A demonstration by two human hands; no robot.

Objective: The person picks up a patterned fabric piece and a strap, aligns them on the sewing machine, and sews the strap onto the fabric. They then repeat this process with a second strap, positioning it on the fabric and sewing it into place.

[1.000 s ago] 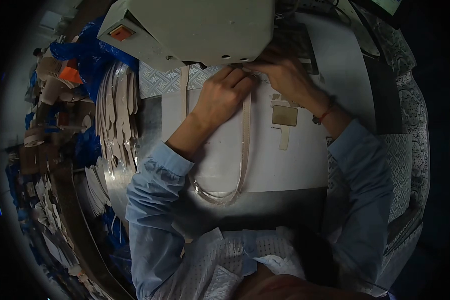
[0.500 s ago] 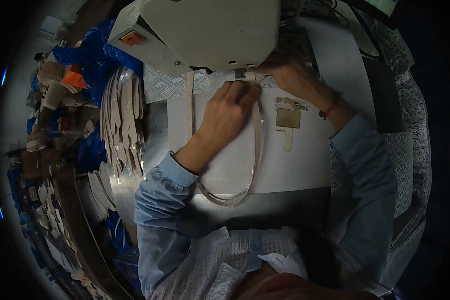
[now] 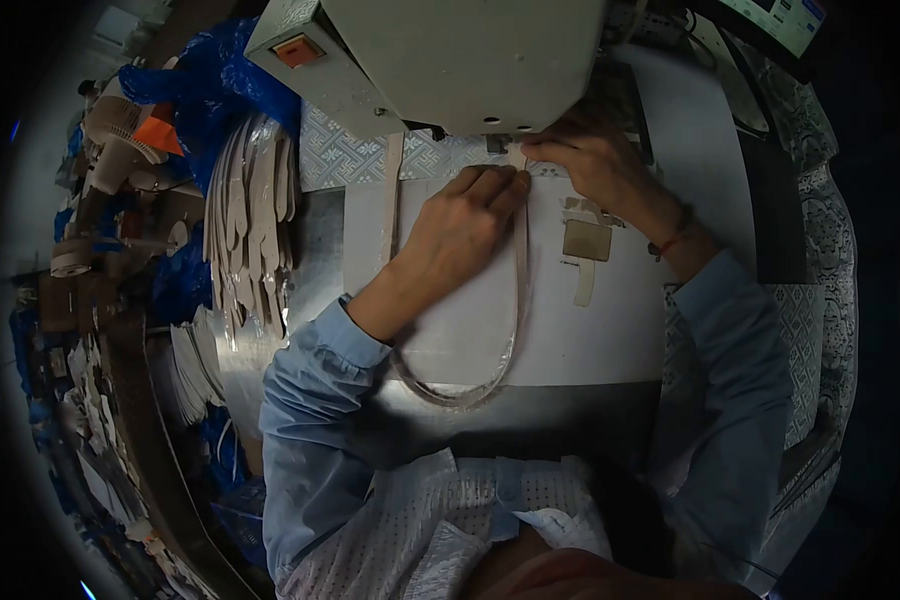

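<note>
A long pale beige strap (image 3: 520, 270) hangs in a U-shaped loop over the white work sheet, and both its sides run up toward the machine head (image 3: 470, 60). My left hand (image 3: 467, 218) lies on the loop's right side, fingers bent and pressed together on the strap just below the machine. Close by, my right hand (image 3: 605, 168) pinches the same strap near its upper end, thumb and forefinger at its edge. A small metal part (image 3: 497, 144) of the machine sits just left of that end. The machine head hides part of my right hand's back.
Several beige straps (image 3: 250, 215) hang in a bundle at the left, beside blue plastic bags (image 3: 205, 75). A tan square patch (image 3: 587, 240) lies on the white sheet (image 3: 590, 345). A small fan (image 3: 115, 140) stands far left; a lit screen (image 3: 785, 25) is upper right.
My right hand has come out from under the machine head, its fingertips now at the strap's upper end. My left hand stays on the strap. The whole view has shifted slightly.
</note>
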